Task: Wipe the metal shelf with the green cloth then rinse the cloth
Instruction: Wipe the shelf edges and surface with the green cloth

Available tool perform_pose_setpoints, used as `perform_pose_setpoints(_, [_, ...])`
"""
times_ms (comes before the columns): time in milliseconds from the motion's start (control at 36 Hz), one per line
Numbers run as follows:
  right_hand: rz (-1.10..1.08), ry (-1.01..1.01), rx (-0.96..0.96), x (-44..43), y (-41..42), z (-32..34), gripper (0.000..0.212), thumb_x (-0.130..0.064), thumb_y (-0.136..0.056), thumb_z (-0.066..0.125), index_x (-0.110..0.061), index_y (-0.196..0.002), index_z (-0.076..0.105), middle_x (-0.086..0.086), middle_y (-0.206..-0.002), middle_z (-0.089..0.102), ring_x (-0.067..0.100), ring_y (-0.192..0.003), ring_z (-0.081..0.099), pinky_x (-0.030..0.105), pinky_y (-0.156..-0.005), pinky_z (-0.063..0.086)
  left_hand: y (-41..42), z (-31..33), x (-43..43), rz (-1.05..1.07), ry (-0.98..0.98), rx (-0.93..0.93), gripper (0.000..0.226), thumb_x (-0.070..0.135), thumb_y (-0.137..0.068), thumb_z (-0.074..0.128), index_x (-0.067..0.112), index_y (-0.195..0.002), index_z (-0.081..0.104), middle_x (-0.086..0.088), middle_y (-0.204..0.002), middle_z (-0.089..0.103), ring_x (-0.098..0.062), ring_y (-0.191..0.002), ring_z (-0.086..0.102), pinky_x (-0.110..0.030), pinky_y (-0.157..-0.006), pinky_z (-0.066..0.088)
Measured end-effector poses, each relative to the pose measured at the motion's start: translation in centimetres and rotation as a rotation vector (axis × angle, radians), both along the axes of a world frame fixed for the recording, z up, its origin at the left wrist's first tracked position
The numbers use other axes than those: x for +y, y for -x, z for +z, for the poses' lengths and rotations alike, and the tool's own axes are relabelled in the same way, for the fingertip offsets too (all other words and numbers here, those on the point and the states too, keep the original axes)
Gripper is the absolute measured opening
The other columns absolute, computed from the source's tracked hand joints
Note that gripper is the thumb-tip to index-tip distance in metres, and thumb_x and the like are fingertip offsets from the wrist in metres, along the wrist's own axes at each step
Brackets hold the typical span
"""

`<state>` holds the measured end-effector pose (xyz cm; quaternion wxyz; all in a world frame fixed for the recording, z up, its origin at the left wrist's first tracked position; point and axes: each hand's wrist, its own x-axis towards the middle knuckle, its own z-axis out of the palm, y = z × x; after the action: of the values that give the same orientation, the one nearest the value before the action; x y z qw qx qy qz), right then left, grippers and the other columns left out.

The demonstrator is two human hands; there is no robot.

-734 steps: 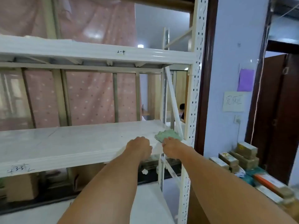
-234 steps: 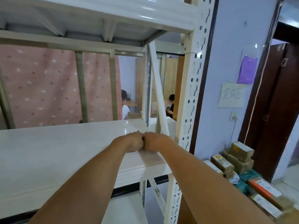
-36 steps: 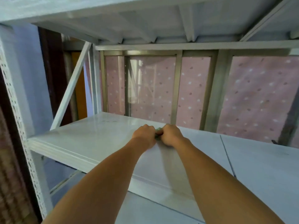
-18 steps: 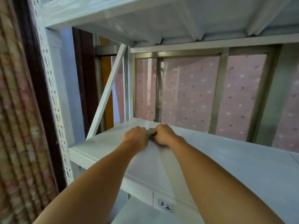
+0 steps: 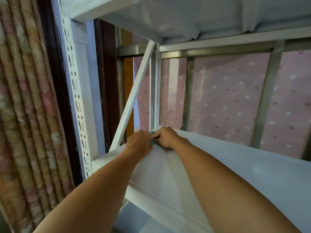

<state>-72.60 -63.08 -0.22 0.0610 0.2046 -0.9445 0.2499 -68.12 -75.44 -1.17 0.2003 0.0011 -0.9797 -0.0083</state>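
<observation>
The white metal shelf (image 5: 235,165) runs from the lower middle to the right edge. Both my hands lie side by side on it near its far left corner. My left hand (image 5: 139,142) and my right hand (image 5: 165,137) are curled around the green cloth (image 5: 152,137) and press it onto the shelf. Only a thin strip of green shows between the two hands; the remainder is hidden under them.
A perforated white upright (image 5: 75,98) and a diagonal brace (image 5: 133,101) stand at the shelf's left end. Another shelf board (image 5: 185,15) hangs overhead. A patterned curtain (image 5: 25,115) fills the left; pink dotted fabric (image 5: 227,101) hangs behind the rack.
Both hands have slid the cloth leftward along the shelf to its left end over the last second. Earlier they were at the right end of the rack.
</observation>
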Motion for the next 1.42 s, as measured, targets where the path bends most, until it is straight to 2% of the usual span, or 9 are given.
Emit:
perform_pose_setpoints(222, [0.013, -0.044, 0.038, -2.2, 2.1, -0.2, 0.023, -0.014, -0.093, 0.062, -0.02, -0.108, 0.079, 0.008, -0.109, 0.074, 0.03, -0.099, 0.065, 0.023, -0.08, 0.042, 2.5, -0.1, -1.6, 0.041, 0.041, 0.018, 0.022, 0.02, -0.096, 0.053, 0.012, -0.113, 0.064, -0.009, -0.111, 0.066, -0.029, -0.1, 0.067, -0.037, -0.083, 0.054])
perform_pose_setpoints(444, [-0.094, -0.02, 0.02, -4.7, 3.6, 0.0, 0.028, -0.008, -0.091, 0.053, -0.012, -0.099, 0.079, 0.016, -0.101, 0.071, 0.035, -0.091, 0.064, 0.031, -0.079, 0.047, 5.5, 0.2, -2.0, 0.095, 0.09, 0.007, 0.021, 0.017, -0.097, 0.053, 0.014, -0.115, 0.064, -0.007, -0.109, 0.068, -0.026, -0.099, 0.067, -0.035, -0.082, 0.054])
perform_pose_setpoints(722, [-0.251, 0.031, 0.018, -6.4, 5.8, 2.0, 0.03, -0.011, -0.099, 0.041, -0.001, -0.118, 0.062, 0.018, -0.112, 0.062, 0.037, -0.102, 0.059, 0.031, -0.074, 0.036, 8.0, 1.4, -2.3, 0.048, 0.068, -0.097, 0.033, 0.009, -0.092, 0.058, 0.012, -0.125, 0.059, -0.01, -0.122, 0.062, -0.03, -0.114, 0.061, -0.043, -0.098, 0.051])
perform_pose_setpoints(806, [-0.278, -0.002, 0.048, -5.6, 6.0, 2.6, 0.026, -0.008, -0.094, 0.048, -0.002, -0.114, 0.065, 0.018, -0.112, 0.063, 0.037, -0.104, 0.062, 0.033, -0.073, 0.038, 8.9, 2.0, -2.2, -0.004, -0.048, -0.082, 0.029, 0.008, -0.091, 0.059, 0.013, -0.119, 0.062, -0.009, -0.114, 0.064, -0.031, -0.108, 0.063, -0.046, -0.097, 0.052])
perform_pose_setpoints(944, [-0.272, -0.097, 0.045, -4.1, 5.7, 3.2, 0.022, -0.017, -0.083, 0.063, -0.017, -0.099, 0.079, 0.009, -0.094, 0.07, 0.028, -0.076, 0.062, 0.028, -0.07, 0.048, 10.5, 2.8, -2.2, -0.057, -0.167, -0.089, 0.016, 0.014, -0.093, 0.057, 0.011, -0.108, 0.061, -0.01, -0.1, 0.063, -0.029, -0.098, 0.063, -0.04, -0.091, 0.054])
perform_pose_setpoints(1083, [-0.289, -0.007, -0.069, -4.0, 5.8, 3.3, 0.021, -0.025, -0.079, 0.074, -0.016, -0.098, 0.08, 0.008, -0.093, 0.073, 0.025, -0.08, 0.069, 0.033, -0.081, 0.059, 11.3, 2.8, -2.4, -0.074, -0.03, -0.109, 0.018, 0.018, -0.091, 0.063, 0.014, -0.108, 0.059, -0.008, -0.099, 0.059, -0.027, -0.097, 0.061, -0.039, -0.095, 0.053])
perform_pose_setpoints(1167, [-0.332, 0.066, -0.127, -4.5, 5.6, 3.5, 0.026, -0.025, -0.08, 0.075, -0.009, -0.1, 0.075, 0.011, -0.092, 0.071, 0.025, -0.072, 0.068, 0.03, -0.068, 0.06, 11.3, 2.6, -2.7, -0.094, 0.07, -0.023, 0.018, 0.017, -0.087, 0.068, 0.016, -0.104, 0.06, -0.009, -0.101, 0.061, -0.027, -0.096, 0.062, -0.041, -0.093, 0.053])
perform_pose_setpoints(1250, [-0.385, 0.154, -0.224, -4.4, 5.5, 3.6, 0.024, -0.019, -0.083, 0.074, -0.004, -0.102, 0.07, 0.013, -0.096, 0.07, 0.02, -0.065, 0.067, 0.019, -0.047, 0.053, 11.4, 2.3, -2.6, -0.127, -0.111, -0.049, 0.01, 0.018, -0.089, 0.066, 0.016, -0.098, 0.062, -0.006, -0.088, 0.062, -0.023, -0.082, 0.064, -0.036, -0.084, 0.056])
perform_pose_setpoints(1417, [-0.423, 0.363, -0.355, -2.9, 5.4, 4.4, 0.02, -0.001, -0.084, 0.07, 0.004, -0.103, 0.071, 0.021, -0.092, 0.075, 0.028, -0.073, 0.076, 0.038, -0.07, 0.063, 11.6, 2.2, -3.0, -0.15, -0.376, -0.178, 0.012, 0.018, -0.094, 0.06, 0.014, -0.103, 0.067, -0.004, -0.085, 0.061, -0.021, -0.075, 0.059, -0.029, -0.072, 0.051])
